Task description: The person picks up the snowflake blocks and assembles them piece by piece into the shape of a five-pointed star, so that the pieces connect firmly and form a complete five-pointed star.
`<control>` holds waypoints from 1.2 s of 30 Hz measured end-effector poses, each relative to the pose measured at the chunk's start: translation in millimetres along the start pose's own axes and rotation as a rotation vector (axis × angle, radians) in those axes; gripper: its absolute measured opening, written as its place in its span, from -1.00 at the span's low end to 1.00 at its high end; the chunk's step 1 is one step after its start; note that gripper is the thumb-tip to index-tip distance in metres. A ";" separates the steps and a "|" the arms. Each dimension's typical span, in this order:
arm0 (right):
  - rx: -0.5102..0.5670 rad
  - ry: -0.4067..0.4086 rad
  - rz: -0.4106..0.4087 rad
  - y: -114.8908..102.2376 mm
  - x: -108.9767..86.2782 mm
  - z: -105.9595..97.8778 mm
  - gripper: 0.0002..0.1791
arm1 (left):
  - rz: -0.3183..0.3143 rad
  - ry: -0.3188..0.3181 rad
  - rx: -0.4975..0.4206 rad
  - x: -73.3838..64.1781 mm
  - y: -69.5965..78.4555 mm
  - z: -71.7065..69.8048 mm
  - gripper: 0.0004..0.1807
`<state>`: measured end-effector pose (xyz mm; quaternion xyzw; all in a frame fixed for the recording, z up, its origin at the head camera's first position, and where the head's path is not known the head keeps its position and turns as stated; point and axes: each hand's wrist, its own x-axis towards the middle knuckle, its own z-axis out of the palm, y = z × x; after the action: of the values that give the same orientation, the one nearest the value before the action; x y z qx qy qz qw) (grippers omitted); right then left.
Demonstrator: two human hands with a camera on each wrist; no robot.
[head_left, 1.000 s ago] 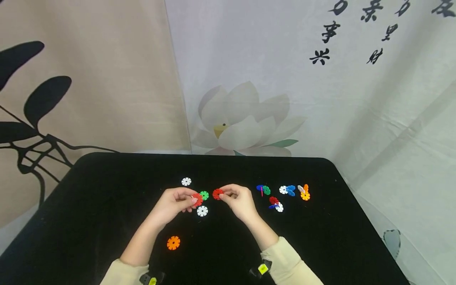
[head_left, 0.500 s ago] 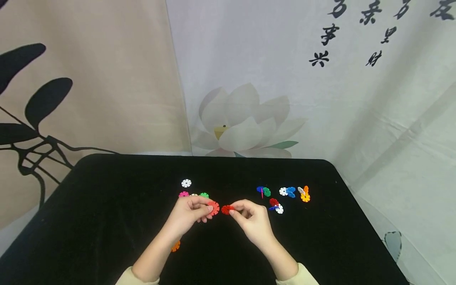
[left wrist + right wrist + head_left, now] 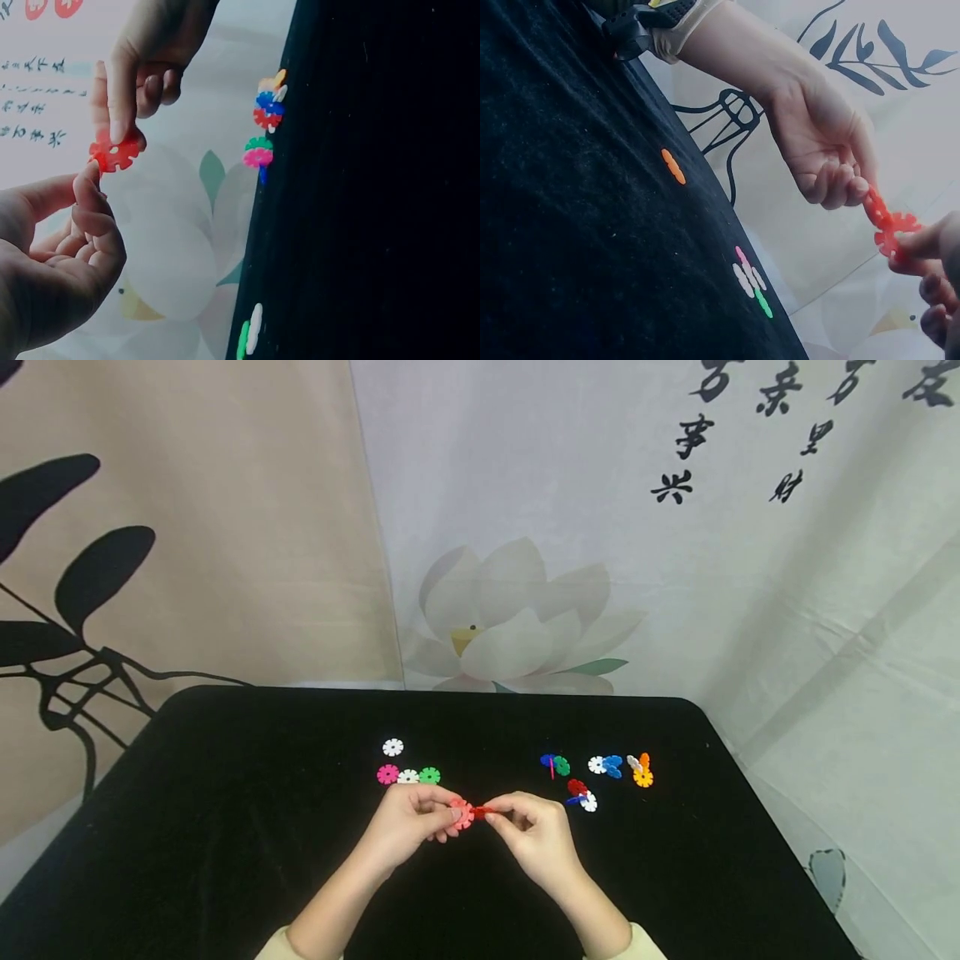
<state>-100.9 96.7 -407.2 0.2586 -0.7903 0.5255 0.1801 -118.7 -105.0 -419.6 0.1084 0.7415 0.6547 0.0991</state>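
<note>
In the head view my left hand (image 3: pixel 405 827) pinches a light red notched plastic disc (image 3: pixel 462 815) between thumb and fingers, its face turned to the camera. My right hand (image 3: pixel 534 831) pinches a darker red notched disc (image 3: pixel 480 812), seen nearly edge-on. The two discs meet edge to edge at an angle, above the table. From the right wrist camera, the left hand's disc (image 3: pixel 874 205) and the right hand's disc (image 3: pixel 898 234) appear to touch, notch side to notch side. How deeply they are slotted together, I cannot tell.
On the black table (image 3: pixel 225 827), beyond the left hand, lie a pink disc (image 3: pixel 387 774), a green disc (image 3: pixel 430 775) and white discs (image 3: pixel 392 747). Several joined disc clusters (image 3: pixel 605 765) sit to the right. An orange disc (image 3: pixel 673 166) shows in the right wrist view.
Both hands have come nearer to the body and moved right, and the gap between the two red discs has closed. The right hand's disc has turned edge-on. The left arm now hides the orange disc.
</note>
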 end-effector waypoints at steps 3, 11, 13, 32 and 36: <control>-0.003 0.008 -0.071 -1.4 -0.6 0.1 -0.80 | 0.013 -0.027 -0.036 -0.2 -2.0 2.9 -0.82; 0.030 0.023 -0.148 0.5 -1.5 1.3 -0.80 | 0.010 -0.058 -0.091 -0.3 -4.1 6.0 -0.81; 0.024 0.026 -0.154 -0.2 -0.5 0.9 -0.79 | 0.010 -0.060 -0.083 0.4 -3.6 4.9 -0.81; 0.121 -0.062 0.103 4.6 0.3 -4.5 -0.88 | 0.059 -0.098 -0.023 5.8 -4.4 -2.5 -0.74; 0.169 -0.091 0.176 7.1 -0.3 -3.8 -0.92 | 0.074 -0.110 -0.043 7.3 -7.3 -2.2 -0.75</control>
<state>-104.9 102.5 -411.2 0.2261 -0.7702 0.5917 0.0746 -126.6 -105.8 -426.6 0.1695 0.7161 0.6668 0.1175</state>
